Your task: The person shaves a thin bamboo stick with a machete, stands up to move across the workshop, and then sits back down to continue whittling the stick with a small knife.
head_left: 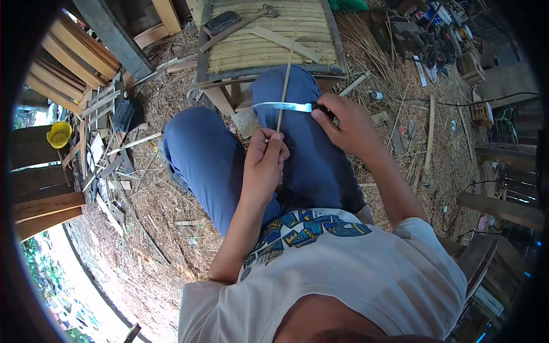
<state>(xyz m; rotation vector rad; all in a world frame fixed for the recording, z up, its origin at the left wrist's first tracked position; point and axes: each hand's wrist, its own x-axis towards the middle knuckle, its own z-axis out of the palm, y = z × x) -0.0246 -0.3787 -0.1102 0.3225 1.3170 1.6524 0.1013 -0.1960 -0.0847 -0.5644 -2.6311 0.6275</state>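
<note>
My left hand (pixel 266 153) is closed around the lower end of a thin bamboo strip (pixel 289 57), which runs up and away over my knee toward the slatted bench. In my right hand (pixel 346 123) is the dark handle of a knife (pixel 286 106). Its shiny, slightly curved blade points left and crosses the strip a short way above my left fist. Both hands are above my thighs, in blue trousers (pixel 200 154).
A bamboo-slatted bench (pixel 274 48) stands ahead, with a hammer (pixel 243 26) and a flat wooden strip (pixel 286 43) on it. Wood scraps and shavings cover the ground. A yellow bucket (pixel 59 135) is at the left; long thin sticks (pixel 363 37) lie at the right of the bench.
</note>
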